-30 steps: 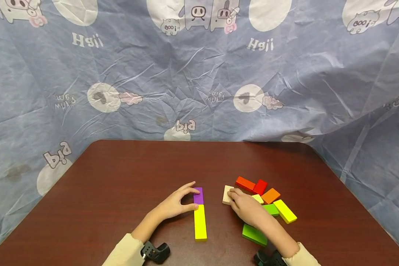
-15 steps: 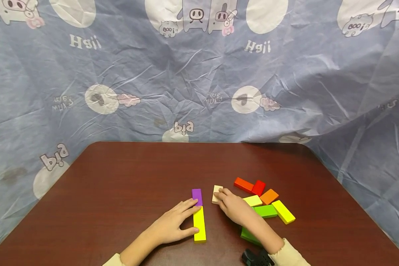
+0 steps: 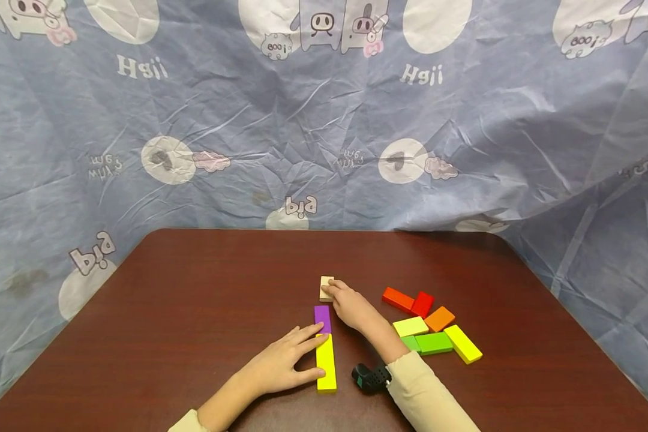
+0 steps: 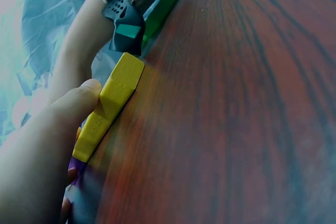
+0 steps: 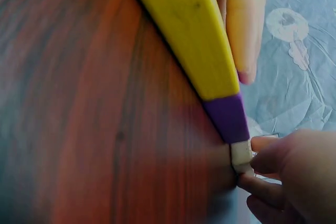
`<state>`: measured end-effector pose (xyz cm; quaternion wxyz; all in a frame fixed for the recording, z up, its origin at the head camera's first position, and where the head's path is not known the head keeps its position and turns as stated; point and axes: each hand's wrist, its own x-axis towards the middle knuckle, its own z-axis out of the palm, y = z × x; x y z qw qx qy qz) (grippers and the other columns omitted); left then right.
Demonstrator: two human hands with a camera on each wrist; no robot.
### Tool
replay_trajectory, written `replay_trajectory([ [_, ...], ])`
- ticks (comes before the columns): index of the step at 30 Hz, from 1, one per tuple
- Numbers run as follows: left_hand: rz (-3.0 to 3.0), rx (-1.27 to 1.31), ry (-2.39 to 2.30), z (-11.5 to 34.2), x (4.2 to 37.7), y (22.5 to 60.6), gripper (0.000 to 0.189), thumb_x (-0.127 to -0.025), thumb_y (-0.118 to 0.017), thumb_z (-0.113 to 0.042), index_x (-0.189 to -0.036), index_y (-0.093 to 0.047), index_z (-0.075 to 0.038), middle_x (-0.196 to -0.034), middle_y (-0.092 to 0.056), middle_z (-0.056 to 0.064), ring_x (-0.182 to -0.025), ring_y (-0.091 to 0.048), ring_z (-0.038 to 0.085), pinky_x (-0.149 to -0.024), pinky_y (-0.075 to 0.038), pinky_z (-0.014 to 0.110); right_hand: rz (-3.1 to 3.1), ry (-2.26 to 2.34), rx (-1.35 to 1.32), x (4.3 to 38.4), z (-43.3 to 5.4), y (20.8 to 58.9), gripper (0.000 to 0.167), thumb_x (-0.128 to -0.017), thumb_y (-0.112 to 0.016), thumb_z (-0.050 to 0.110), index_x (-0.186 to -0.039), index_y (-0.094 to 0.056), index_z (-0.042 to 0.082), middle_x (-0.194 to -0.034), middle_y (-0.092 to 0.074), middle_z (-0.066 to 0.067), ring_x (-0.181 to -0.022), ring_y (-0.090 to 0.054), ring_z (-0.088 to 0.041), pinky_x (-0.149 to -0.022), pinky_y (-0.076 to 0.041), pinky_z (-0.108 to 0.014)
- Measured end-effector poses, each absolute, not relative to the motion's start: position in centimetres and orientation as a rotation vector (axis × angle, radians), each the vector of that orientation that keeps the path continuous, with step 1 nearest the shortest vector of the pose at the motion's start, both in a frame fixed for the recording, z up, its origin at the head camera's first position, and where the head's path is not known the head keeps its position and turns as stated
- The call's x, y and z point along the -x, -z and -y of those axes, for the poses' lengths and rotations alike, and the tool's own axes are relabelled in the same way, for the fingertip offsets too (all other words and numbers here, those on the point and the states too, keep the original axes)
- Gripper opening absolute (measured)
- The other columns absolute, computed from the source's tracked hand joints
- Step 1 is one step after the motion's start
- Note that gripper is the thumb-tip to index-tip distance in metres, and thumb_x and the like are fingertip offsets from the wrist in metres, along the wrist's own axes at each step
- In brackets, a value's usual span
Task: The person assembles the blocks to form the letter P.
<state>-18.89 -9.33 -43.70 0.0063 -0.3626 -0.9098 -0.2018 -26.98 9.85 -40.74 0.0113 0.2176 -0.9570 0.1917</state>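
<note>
My left hand (image 3: 281, 366) lies over the left side of a yellow block (image 3: 326, 366) and a purple block (image 3: 321, 315), which stand end to end. Its fingers are extended, with fingertips on the blocks near their joint; the thumb touches the yellow block's side, as the left wrist view shows. Beyond the purple block, my right hand (image 3: 353, 307) pinches a small cream block (image 3: 326, 282) from its right side. In the head view a gap of table shows between the cream and purple blocks. Seen from the right wrist, the cream block (image 5: 241, 153) lines up past the purple end.
Right of the hands lie a red-orange block (image 3: 397, 299), a red block (image 3: 422, 304), an orange block (image 3: 440, 319), a pale yellow block (image 3: 410, 327), a bright yellow block (image 3: 463, 344) and green blocks (image 3: 434, 344). A patterned blue cloth (image 3: 324, 120) hangs behind the brown table (image 3: 221, 270).
My right hand has carried the cream block left and away, from beside the purple block to beyond its far end. My left hand has slid nearer along the blocks, its thumb now by the yellow one.
</note>
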Motion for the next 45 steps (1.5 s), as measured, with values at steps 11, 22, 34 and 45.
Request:
replay_trajectory([
  [11, 2.876, 1.112, 0.634, 9.3, 19.0, 43.6, 0.061, -0.087, -0.042, -0.061, -0.138, -0.038, -0.028, -0.148, -0.031, -0.006, -0.134, -0.034, 0.025, -0.110, -0.029, 0.043, 2.986, -0.703, -0.836, 26.4, -9.6, 40.6, 0.033, -0.094, -0.044, 0.011, -0.126, -0.055, 0.006, -0.136, -0.046, -0.012, -0.127, -0.043, -0.030, -0.103, -0.037, -0.046],
  [22, 2.860, 1.132, 0.617, 8.5, 18.8, 43.6, 0.063, -0.086, -0.041, -0.061, -0.138, -0.040, -0.024, -0.147, -0.032, -0.006, -0.131, -0.038, 0.028, -0.106, -0.034, 0.045, 3.006, -0.759, -0.773, 26.1, -10.9, 40.8, 0.042, -0.087, -0.060, 0.025, -0.125, -0.055, 0.007, -0.136, -0.046, -0.011, -0.126, -0.043, -0.030, -0.103, -0.036, -0.046],
  [34, 2.773, 1.204, 0.496, 5.4, 19.4, 43.6, 0.064, -0.085, -0.039, -0.065, -0.137, -0.041, -0.027, -0.145, -0.035, -0.005, -0.127, -0.044, 0.025, -0.103, -0.039, 0.041, 3.010, -0.755, -0.638, 26.0, -13.9, 40.7, 0.040, -0.084, -0.064, 0.024, -0.120, -0.060, 0.008, -0.131, -0.050, -0.010, -0.123, -0.046, -0.029, -0.102, -0.038, -0.047],
  [45, 2.779, 1.213, 0.499, 5.4, 19.5, 43.9, 0.063, -0.085, -0.038, -0.066, -0.137, -0.040, -0.030, -0.146, -0.034, -0.007, -0.128, -0.043, 0.024, -0.106, -0.035, 0.041, 3.024, -0.760, -0.627, 25.6, -14.0, 40.5, 0.042, -0.083, -0.064, 0.025, -0.121, -0.058, 0.007, -0.133, -0.048, -0.012, -0.124, -0.046, -0.030, -0.102, -0.038, -0.046],
])
